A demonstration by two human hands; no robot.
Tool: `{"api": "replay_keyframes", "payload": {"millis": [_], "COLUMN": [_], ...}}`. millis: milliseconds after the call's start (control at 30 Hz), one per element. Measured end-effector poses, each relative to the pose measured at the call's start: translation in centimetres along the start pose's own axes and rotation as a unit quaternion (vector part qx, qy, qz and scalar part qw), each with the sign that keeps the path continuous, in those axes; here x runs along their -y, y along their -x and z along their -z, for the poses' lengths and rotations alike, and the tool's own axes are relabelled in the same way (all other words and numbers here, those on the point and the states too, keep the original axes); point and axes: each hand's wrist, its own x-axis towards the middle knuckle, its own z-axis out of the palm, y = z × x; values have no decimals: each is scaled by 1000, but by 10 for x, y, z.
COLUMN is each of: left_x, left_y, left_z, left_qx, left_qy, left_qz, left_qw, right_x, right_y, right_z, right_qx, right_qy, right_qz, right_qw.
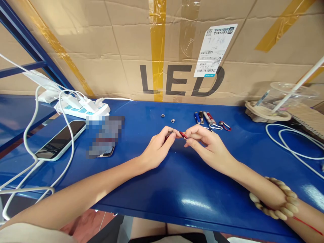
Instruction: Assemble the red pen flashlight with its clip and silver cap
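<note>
- Landmark: a row of four short metal cylinders [206, 117], blue, black, silver and red, lying side by side on the glossy blue counter [141, 202].
- Left hand [159, 148], in front and to the left of the row: thumb and fingers pinched on a small dark-red piece [168, 135], mostly hidden by the fingertips.
- Right hand [214, 148], just in front of the row: thumb and forefinger closed on a glossy red looped clip [183, 135]. Whether clip and piece are joined cannot be told. The wrist wears a bracelet of pale beads [285, 197].
- Right of the row, near it: a silver looped clip [216, 127] and a second red looped clip [226, 126].
- Left of the row: two small metallic rings or caps [162, 115], apart from each other.
- Well left of the row: a white power strip [103, 109] and a black-screened phone [60, 141].
- Well right of the row: a clear plastic container [280, 98].
- Behind the row: a large brown cardboard box [121, 50] lettered "LED".
</note>
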Motion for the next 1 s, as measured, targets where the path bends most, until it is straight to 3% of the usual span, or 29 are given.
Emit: {"api": "replay_keyframes", "payload": {"millis": [300,600,1000], "left_x": [2,3,2], "left_y": [0,-1,-4], "left_z": [1,2,2], "left_qx": [14,2,-8], "left_qy": [-8,22,134], "left_qz": [-8,-9,16], "left_qw": [1000,1000,991], "right_x": [-1,-1,0], "right_y": [-2,-1,-2], "right_z": [0,-4,-5], "right_qx": [13,-88,-85], "right_qy": [-36,-72,-56], "right_qz": [-15,-23,-35], "right_qw": [999,993,994]}}
